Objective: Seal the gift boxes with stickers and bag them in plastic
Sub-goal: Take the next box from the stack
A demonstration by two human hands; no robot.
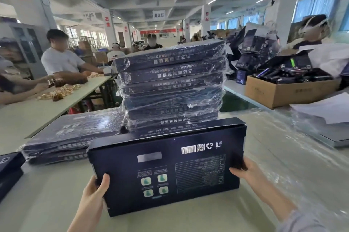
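I hold a flat dark blue gift box [170,165] above the table, its printed back with barcode and four green icons facing me. My left hand [95,191] grips its left edge, thumb on the face. My right hand [247,172] grips its right edge, thumb on the face too. Behind it rises a tall stack of bagged boxes [171,84] in clear plastic. A lower stack of bagged boxes [69,135] lies to the left. Clear plastic bags [294,160] are spread on the table at the right.
More dark boxes [9,167] sit at the left edge. A cardboard carton [283,92] with dark items stands at the back right, beside white sheets [324,109]. People work at a long table [37,107] on the left, and another person sits at the far right.
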